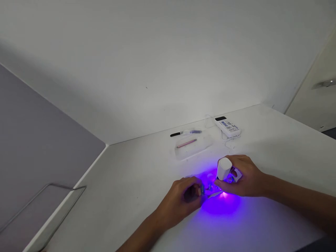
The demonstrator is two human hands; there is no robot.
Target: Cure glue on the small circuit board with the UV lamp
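My right hand [245, 178] is wrapped round a small white lamp [223, 168] that throws violet light down onto the white table [131, 182]. My left hand [183, 197] is curled, pinching one end of a thin strip with small shiny blue-green pieces [210, 187] on it, which lies under the lamp's glow. The two hands sit close together near the table's front.
Behind the hands lies a clear tray [193, 147] with a pink pen in it. A black marker and a clear pen [186, 133] rest further back. A white remote-like device [228, 126] with a thin cord sits at the back right. A grey partition [39, 140] bounds the left.
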